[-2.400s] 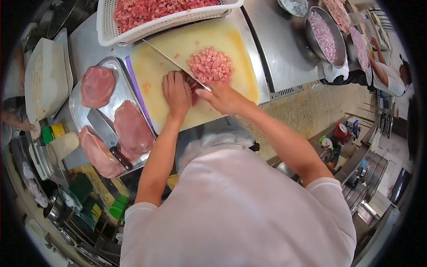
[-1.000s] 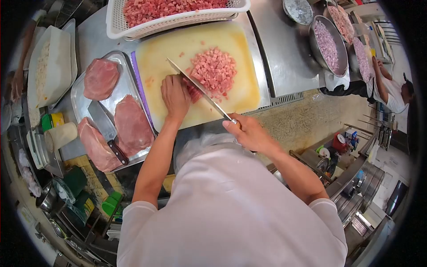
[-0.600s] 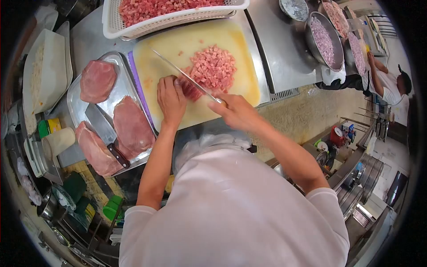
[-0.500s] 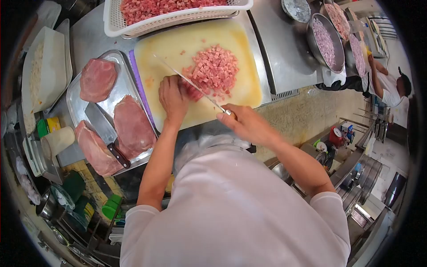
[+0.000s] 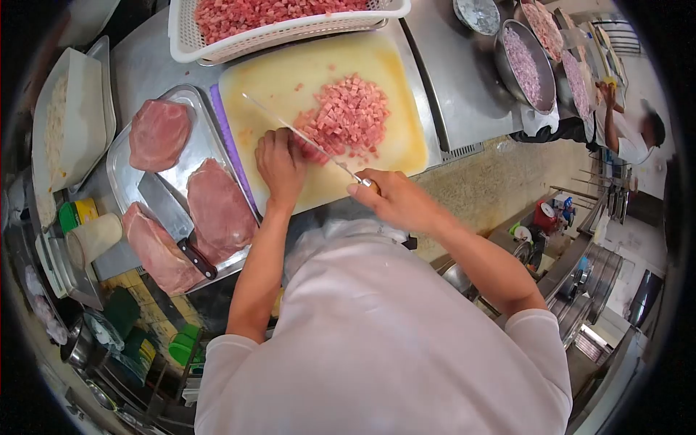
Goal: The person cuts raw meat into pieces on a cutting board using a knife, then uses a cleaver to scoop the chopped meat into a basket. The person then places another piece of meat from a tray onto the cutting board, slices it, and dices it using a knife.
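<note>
My right hand (image 5: 395,197) is closed round the handle of a long knife (image 5: 279,122), whose blade slants up to the left across the yellowish cutting board (image 5: 348,51). Beside the blade, my left hand (image 5: 280,165) presses with curled fingers on a piece of red meat (image 5: 310,150), partly hidden by the hand and blade. A pile of diced pink meat (image 5: 351,109) lies on the board just right of the blade. Left of the board, a metal tray (image 5: 125,181) bears three slabs of meat (image 5: 221,206) and a cleaver (image 5: 163,204) with a dark handle.
A white perforated basket (image 5: 290,27) of diced meat stands beyond the board. At the right are a metal bowl (image 5: 525,65) of chopped pinkish pieces, other bowls and another person (image 5: 631,138). A white tub (image 5: 80,116) and a pale cup (image 5: 94,239) stand left.
Since the earliest frame, my right hand and the knife have moved back and forth along the blade's line. The loose diced pile has grown, and my left hand remains on the meat.
</note>
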### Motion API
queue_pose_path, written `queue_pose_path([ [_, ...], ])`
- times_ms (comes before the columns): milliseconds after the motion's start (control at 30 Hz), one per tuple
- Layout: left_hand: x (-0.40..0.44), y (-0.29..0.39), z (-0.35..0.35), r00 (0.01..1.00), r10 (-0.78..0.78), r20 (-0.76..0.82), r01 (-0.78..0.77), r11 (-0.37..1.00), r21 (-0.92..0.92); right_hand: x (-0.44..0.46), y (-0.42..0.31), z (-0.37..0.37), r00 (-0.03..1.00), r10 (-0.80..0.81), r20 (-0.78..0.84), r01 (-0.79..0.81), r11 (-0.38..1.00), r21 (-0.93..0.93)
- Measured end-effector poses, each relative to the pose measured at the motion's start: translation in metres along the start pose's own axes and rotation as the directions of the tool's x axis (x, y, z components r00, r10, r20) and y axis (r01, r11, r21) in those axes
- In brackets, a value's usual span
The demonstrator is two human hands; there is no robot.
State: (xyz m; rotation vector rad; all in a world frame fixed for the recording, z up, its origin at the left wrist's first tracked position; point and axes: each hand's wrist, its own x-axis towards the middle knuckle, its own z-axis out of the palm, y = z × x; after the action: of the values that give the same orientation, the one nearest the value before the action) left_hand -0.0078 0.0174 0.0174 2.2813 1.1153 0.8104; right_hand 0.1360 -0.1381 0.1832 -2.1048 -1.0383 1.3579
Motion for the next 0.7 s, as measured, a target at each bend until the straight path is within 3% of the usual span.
queue_pose_path([
  [67,0.002,0.004,0.002,0.999,0.039,-0.03,-0.038,0.999,0.025,0.019,0.024,0.019,0.997,-0.076,-0.031,0.077,0.997,0.025],
  [167,-0.005,0.005,0.003,0.999,0.033,0.014,-0.034,0.998,0.047,0.073,0.041,0.048,0.961,-0.23,-0.155,0.216,0.971,-0.105],
  [400,-0.002,-0.013,-0.007,0.996,0.076,-0.036,-0.081,0.98,-0.183,0.021,0.003,0.02,0.994,-0.087,-0.061,0.084,0.995,-0.05],
  [467,-0.007,-0.011,-0.008,0.998,0.054,0.039,-0.051,0.996,-0.075,0.009,0.002,0.021,0.999,-0.03,-0.04,0.029,0.999,-0.029],
  [567,0.002,-0.007,-0.005,0.994,0.103,0.025,-0.102,0.994,-0.042,0.054,0.037,0.054,0.917,-0.342,-0.208,0.344,0.939,-0.025],
  [667,0.004,-0.007,-0.012,0.99,0.137,0.025,-0.135,0.989,-0.061,0.084,0.028,0.055,0.968,-0.207,-0.139,0.188,0.972,-0.138],
  [700,0.002,-0.007,-0.015,0.988,0.146,0.048,-0.142,0.987,-0.074,0.075,0.019,0.053,0.984,-0.142,-0.109,0.134,0.988,-0.076],
])
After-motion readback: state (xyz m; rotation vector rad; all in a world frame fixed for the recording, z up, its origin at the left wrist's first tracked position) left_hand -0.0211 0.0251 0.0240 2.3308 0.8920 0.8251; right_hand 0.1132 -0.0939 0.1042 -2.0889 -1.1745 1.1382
